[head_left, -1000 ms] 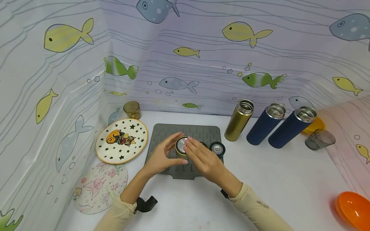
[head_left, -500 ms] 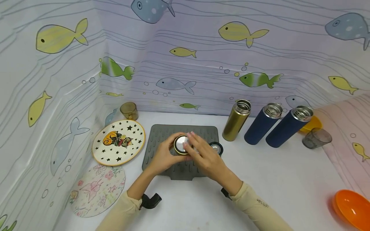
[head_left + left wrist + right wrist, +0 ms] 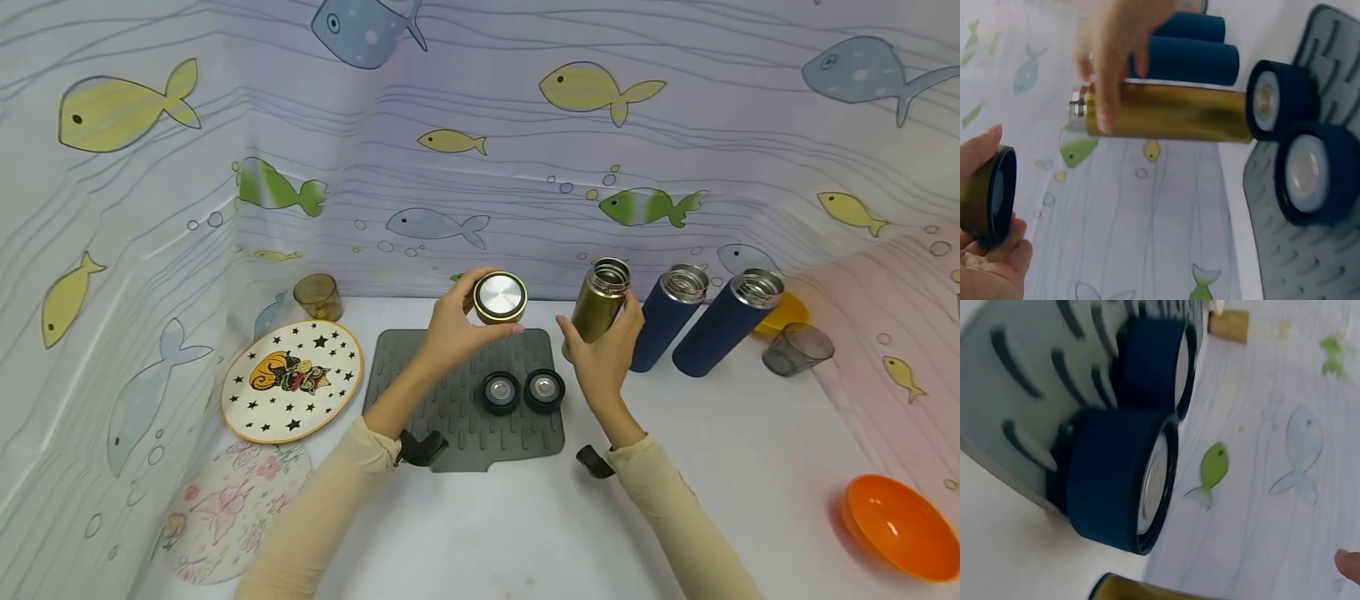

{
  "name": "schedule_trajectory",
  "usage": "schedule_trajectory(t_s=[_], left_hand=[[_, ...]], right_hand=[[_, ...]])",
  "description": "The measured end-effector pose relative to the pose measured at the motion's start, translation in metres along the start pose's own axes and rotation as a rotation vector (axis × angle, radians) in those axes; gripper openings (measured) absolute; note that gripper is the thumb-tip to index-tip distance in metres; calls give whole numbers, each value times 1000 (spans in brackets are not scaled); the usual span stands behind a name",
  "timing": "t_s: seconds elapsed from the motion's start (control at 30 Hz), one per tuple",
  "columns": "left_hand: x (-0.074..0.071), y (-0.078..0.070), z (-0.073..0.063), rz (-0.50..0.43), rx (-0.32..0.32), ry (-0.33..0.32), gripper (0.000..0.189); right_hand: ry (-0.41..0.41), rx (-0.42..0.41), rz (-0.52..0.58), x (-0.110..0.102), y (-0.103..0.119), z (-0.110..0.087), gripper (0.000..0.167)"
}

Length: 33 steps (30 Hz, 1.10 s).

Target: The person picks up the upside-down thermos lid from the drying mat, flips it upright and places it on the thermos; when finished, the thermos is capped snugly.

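Note:
My left hand (image 3: 462, 321) holds a gold flask lid (image 3: 500, 297) with a silver top, raised above the back edge of the grey mat. In the left wrist view, the dark inside of this lid (image 3: 999, 194) faces the flasks. My right hand (image 3: 606, 354) is at the uncapped gold flask (image 3: 596, 312), thumb spread on its left side, fingers by its right. From the left wrist, the right thumb overlaps the upper gold body (image 3: 1166, 112). Two dark blue lids (image 3: 500, 392) lie inside-up on the grey mat (image 3: 420, 408).
Two uncapped navy flasks (image 3: 667, 321) stand right of the gold one. Beyond them are a yellow bowl (image 3: 791, 312) and a grey cup (image 3: 798, 348). An orange bowl (image 3: 900, 525) is front right. A starred plate (image 3: 292, 379), floral round mat (image 3: 232, 508) and brown cup (image 3: 318, 297) lie left.
My left hand has lifted the gold lid up and away from the mat. The right hand has left the lid and moved right to the gold flask, uncovering both blue lids.

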State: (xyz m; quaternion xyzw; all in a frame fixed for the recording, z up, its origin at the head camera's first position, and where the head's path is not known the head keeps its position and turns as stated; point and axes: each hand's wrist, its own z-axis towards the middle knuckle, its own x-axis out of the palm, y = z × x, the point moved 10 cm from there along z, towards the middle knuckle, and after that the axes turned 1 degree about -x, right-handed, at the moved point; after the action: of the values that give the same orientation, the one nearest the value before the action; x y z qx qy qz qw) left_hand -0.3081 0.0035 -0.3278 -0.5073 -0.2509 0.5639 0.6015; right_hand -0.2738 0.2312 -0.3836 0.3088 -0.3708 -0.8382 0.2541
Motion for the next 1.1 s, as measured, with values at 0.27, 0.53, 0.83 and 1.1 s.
schedule_trajectory(t_s=[0.27, 0.53, 0.83, 1.1], left_hand=[[26, -9, 23, -44, 30, 18, 76], [43, -15, 31, -66, 25, 33, 76], [64, -29, 29, -92, 28, 85, 74], [105, -38, 29, -105, 18, 189, 74]], right_hand=[[37, 181, 94, 24, -48, 22, 92], [30, 172, 113, 11, -52, 16, 82], [0, 118, 154, -34, -31, -25, 78], [-15, 104, 184, -40, -30, -42, 77]])
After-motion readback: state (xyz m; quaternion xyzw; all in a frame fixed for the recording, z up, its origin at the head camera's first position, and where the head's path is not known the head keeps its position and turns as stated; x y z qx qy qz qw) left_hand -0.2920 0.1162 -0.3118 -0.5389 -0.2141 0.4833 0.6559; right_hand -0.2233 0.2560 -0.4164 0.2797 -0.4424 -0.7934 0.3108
